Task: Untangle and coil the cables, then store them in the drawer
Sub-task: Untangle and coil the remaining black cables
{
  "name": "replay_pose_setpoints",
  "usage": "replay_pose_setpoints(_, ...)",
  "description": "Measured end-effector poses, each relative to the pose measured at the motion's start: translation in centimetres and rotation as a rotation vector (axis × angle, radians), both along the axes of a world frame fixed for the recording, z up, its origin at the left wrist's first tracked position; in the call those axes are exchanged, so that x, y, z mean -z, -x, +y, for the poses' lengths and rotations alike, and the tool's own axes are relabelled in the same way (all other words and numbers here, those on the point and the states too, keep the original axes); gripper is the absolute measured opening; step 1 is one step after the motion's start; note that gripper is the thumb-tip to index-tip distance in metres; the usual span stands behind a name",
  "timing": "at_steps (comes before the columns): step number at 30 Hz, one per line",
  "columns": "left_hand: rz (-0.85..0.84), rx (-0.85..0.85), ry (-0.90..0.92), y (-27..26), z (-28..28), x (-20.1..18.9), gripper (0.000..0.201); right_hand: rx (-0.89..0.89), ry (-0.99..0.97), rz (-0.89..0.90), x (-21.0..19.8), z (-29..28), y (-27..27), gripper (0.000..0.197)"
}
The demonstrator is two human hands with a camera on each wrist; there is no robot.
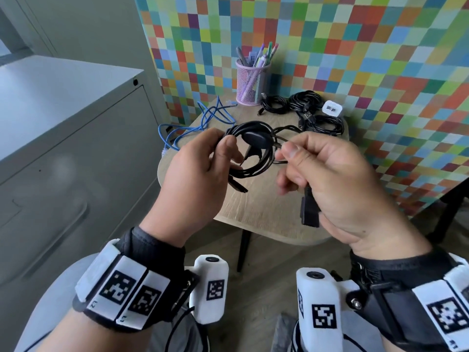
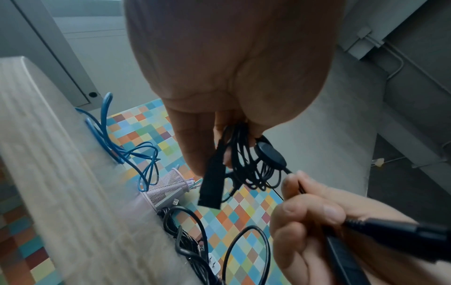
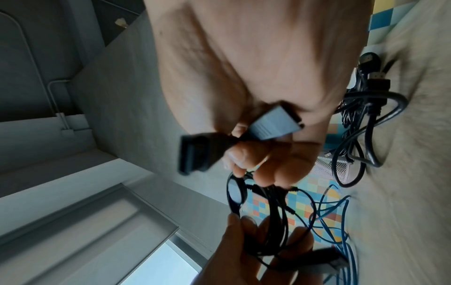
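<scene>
**Black cable coil held above table**

Left hand [image 1: 200, 171] grips the coiled black cable [image 1: 253, 153] by its loops, above the table [image 1: 253, 207]. Right hand [image 1: 330, 179] pinches the cable's loose strand, with a black connector [image 1: 309, 209] clasped in its curled fingers. Blue cable [image 1: 198, 125] and more black cables [image 1: 304, 110] lie on the table near the pen cup [image 1: 251, 85].

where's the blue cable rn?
Head view: the blue cable lies loose on the far left of the wooden table, spilling over its left edge, left of the purple mesh pen cup; neither hand touches it.
</scene>
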State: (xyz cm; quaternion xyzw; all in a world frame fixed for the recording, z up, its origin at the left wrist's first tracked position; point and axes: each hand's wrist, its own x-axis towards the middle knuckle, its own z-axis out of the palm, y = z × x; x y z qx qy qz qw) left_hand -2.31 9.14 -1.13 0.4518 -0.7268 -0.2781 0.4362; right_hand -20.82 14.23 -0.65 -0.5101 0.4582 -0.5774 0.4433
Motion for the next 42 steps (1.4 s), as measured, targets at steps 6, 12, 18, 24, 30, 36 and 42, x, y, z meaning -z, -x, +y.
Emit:
replay_pose_setpoints(6, 0.231, 0.105, -0.123, -0.2, 0.2, -0.5, 0.036, -0.012, 0.092, 0.349, -0.4, 0.3, 2.0, 0.037)
replay_pose_setpoints(12, 0.528, 0.251, -0.37, 0.9, 1.0, -0.8, 0.032, 0.216, 0.215, 0.68, 0.1, -0.2, 2.3, 0.037)
replay_pose_setpoints(18, 0.671, 0.308, -0.454, 1.6, 1.4, -0.7, 0.03, 0.205, 0.204, 0.418, 1.3, -0.6, 0.2, 0.023)
replay_pose_setpoints(24, 0.589, 0.239, -0.382, 1.1, 0.8, -0.3, 0.029, 0.022, 0.047, -0.167, 0.9, -0.4, -1.2, 0.02)
replay_pose_setpoints(30, 0.49, 0.226, -0.29, 1.4, 1.2, -0.1, 0.026, -0.023, 0.11, -0.118, 0.8, -0.1, -1.7, 0.021)
replay_pose_setpoints(36, 0.168, 0.072, 0.01, 1.3, 0.3, 1.0, 0.024, 0.19, 0.135, -0.136, 1.5, -0.8, -2.0, 0.034)
replay_pose_setpoints(42, 0.035, -0.077, 0.179, 1.5, 0.2, 1.4, 0.018, 0.162, 0.083, -0.299, 1.3, -1.0, -2.2, 0.027)
